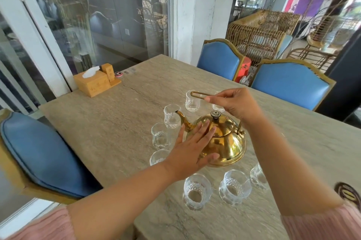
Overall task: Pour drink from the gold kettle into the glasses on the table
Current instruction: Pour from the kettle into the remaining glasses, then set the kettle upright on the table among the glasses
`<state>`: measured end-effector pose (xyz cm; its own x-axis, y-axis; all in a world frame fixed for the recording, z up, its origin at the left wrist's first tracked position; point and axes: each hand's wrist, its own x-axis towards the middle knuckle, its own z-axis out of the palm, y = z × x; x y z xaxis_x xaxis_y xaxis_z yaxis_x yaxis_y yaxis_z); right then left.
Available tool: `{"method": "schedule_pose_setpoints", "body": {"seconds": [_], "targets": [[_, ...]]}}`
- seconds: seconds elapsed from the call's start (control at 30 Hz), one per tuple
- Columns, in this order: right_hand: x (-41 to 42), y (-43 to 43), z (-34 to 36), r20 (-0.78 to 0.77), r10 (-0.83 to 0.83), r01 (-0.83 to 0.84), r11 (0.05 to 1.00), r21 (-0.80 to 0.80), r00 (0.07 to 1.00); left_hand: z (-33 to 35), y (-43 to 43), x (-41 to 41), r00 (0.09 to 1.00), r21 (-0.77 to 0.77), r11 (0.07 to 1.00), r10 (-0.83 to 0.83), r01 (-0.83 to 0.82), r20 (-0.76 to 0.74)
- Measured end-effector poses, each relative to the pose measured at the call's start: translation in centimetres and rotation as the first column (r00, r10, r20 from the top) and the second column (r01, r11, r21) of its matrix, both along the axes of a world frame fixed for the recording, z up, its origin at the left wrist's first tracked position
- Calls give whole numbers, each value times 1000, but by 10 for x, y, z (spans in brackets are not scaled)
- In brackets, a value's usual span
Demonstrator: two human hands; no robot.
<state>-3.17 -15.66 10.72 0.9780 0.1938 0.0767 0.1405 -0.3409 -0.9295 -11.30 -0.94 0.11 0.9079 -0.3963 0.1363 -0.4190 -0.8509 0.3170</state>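
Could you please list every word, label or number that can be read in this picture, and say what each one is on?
No text reads clearly.
Wooden tissue box: carved marks on its front, too blurred to read.
Small wooden holder beside it: marks, unreadable.
Red panel behind the blue chair: dark characters, too blurred.
Gold kettle and glasses: no lettering visible.

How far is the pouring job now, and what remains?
Nothing looks poured yet: the glasses near the spout and at the front look empty. In hand: the right hand lifts the handle of the gold kettle, and the left hand rests flat on it. All the pouring remains.
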Motion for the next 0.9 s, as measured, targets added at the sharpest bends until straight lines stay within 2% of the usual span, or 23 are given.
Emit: {"method": "schedule_pose_setpoints", "body": {"seconds": [0.27,0.43,0.53,0.7,0.8,0.9], "targets": [[-3,12,-12,-118,-248,259,962,89,961,1,23,30,997,-109,991,-78,77,-4],[-3,26,-16,-199,-322,357,916,181,926,3,40,57,983,-164,970,-184,180,-10],[-2,36,-22,-230,-360,416,866,276,904,2,47,77,971,-127,963,-241,239,1],[4,51,-38,-236,-460,515,794,322,856,-3,56,105,951,-11,951,-308,308,-5],[5,60,-50,-267,-516,580,749,320,814,-11,56,118,944,27,946,-321,324,-75],[6,66,-62,-281,-557,624,695,357,781,-22,53,128,927,3,937,-344,349,-150]]}}
